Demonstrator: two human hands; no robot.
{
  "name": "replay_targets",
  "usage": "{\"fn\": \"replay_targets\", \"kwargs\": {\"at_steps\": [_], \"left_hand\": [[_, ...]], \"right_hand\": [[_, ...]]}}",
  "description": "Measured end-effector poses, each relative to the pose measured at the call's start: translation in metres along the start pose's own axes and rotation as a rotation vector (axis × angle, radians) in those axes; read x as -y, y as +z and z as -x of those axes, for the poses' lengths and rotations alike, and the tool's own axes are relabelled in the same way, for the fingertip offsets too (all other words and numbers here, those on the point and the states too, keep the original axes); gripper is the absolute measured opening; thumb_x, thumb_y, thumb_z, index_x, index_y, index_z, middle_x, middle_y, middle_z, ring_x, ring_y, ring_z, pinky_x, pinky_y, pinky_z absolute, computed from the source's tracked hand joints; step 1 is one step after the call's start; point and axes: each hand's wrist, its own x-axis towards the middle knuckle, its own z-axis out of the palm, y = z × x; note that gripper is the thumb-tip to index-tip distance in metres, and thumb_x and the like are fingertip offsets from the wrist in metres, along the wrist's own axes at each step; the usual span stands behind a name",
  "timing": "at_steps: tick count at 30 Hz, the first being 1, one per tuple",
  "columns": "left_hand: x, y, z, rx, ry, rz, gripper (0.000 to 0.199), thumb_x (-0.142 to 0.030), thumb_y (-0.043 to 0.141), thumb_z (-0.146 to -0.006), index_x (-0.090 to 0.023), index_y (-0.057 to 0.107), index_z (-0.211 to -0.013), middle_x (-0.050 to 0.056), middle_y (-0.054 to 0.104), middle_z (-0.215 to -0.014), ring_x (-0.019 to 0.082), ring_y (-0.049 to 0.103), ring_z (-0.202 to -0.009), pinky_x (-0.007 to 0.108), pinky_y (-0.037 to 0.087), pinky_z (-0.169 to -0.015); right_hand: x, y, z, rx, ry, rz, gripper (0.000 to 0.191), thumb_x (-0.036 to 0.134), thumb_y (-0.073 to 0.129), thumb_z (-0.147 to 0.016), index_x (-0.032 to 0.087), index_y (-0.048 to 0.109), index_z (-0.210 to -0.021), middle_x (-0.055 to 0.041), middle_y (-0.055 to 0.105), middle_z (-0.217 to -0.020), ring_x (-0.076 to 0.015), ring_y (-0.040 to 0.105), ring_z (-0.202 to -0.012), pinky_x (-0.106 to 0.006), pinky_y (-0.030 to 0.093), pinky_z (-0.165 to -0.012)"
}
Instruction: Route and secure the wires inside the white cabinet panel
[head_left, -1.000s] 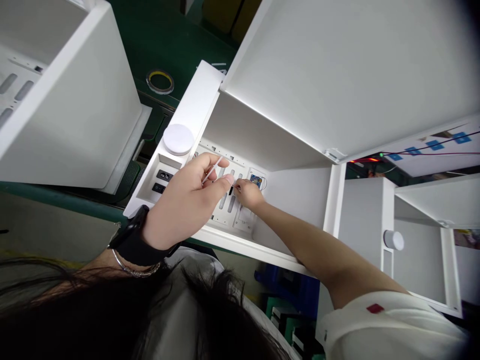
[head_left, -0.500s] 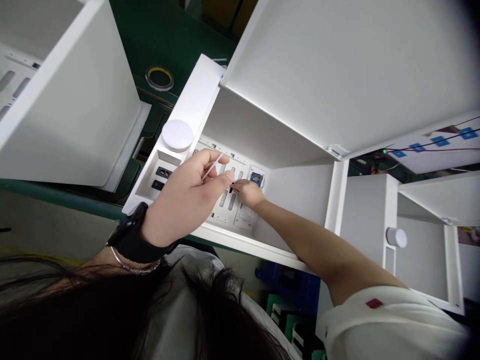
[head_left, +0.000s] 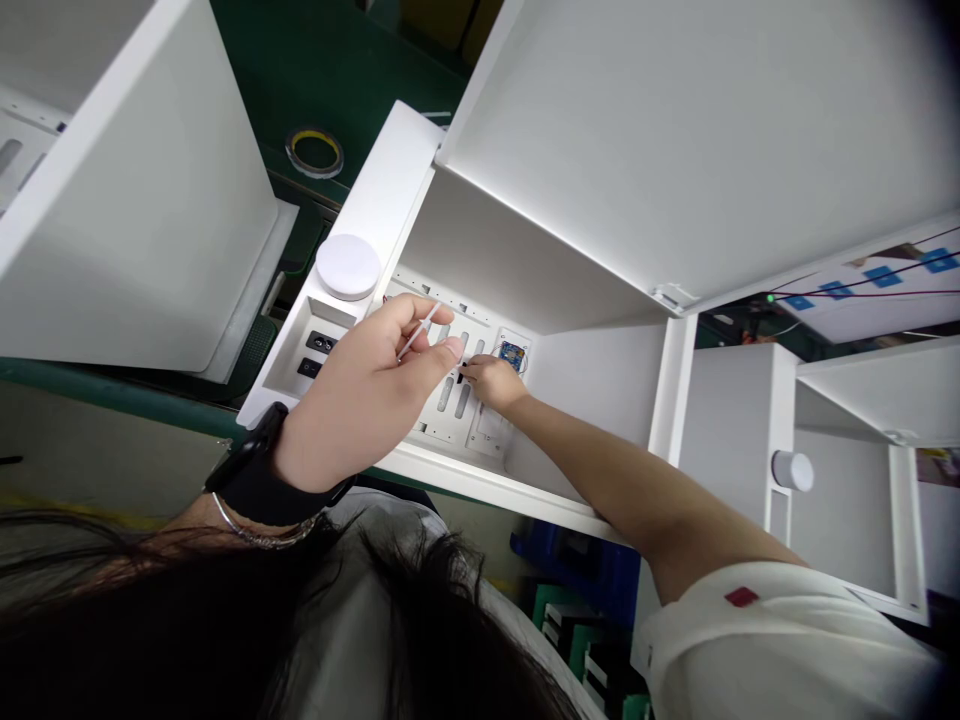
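The left hand [head_left: 360,400] pinches one thin white stick [head_left: 422,331]; the right hand [head_left: 487,383] curls beside one small black piece [head_left: 461,372] on the slotted panel [head_left: 439,428], its grip hidden.

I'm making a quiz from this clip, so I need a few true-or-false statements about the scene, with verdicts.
1. The left hand holds a thin white stick. True.
2. The right hand is beside a small circuit board. True.
3. A black watch is on the right wrist. False: it is on the left wrist.
4. A roll of tape lies inside the white cabinet. False: it lies outside, on a green surface.
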Motion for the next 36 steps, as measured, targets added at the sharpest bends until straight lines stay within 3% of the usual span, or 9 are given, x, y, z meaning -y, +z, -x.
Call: {"fn": "replay_targets", "kwargs": {"at_steps": [9,18,26,36], "left_hand": [[0.0002,-0.001,0.0002,0.0,0.005,-0.013,0.022,-0.037,0.057,-0.09,-0.025,0.059,-0.109,0.0,0.054,-0.086,0.014,0.053,-0.075,0.028,0.042,-0.066],[-0.0002,-0.0016,0.0007,-0.022,0.023,-0.054,0.023,-0.037,0.057,-0.09,-0.025,0.06,-0.109,-0.001,0.051,-0.084,0.013,0.05,-0.073,0.028,0.04,-0.065],[-0.0012,-0.0009,-0.0007,-0.024,0.024,-0.018,0.022,-0.034,0.058,-0.089,-0.023,0.06,-0.108,0.0,0.052,-0.085,0.014,0.051,-0.076,0.027,0.041,-0.065],[-0.0014,-0.0006,0.0001,-0.032,0.021,-0.014,0.021,-0.033,0.058,-0.089,-0.023,0.06,-0.108,-0.001,0.051,-0.083,0.013,0.05,-0.073,0.027,0.041,-0.063]], "right_hand": [[0.0036,-0.0011,0.0,-0.049,0.105,-0.12,0.029,0.013,0.051,-0.089,0.016,0.076,-0.102,-0.0078,0.069,-0.1,-0.0193,0.061,-0.091,-0.027,0.044,-0.084],[0.0008,0.0024,-0.0009,-0.002,0.0,0.028,0.035,0.007,0.046,-0.085,0.016,0.076,-0.101,-0.0099,0.065,-0.09,-0.0203,0.058,-0.085,-0.028,0.041,-0.073],[0.0009,-0.0016,-0.0026,-0.063,0.121,-0.173,0.028,0.014,0.051,-0.09,0.015,0.075,-0.104,-0.008,0.07,-0.101,-0.0188,0.062,-0.092,-0.026,0.045,-0.084],[0.0041,-0.0033,-0.0022,0.004,0.03,0.009,0.034,0.008,0.046,-0.086,0.017,0.076,-0.1,-0.0088,0.065,-0.092,-0.0193,0.058,-0.085,-0.028,0.04,-0.075]]}}
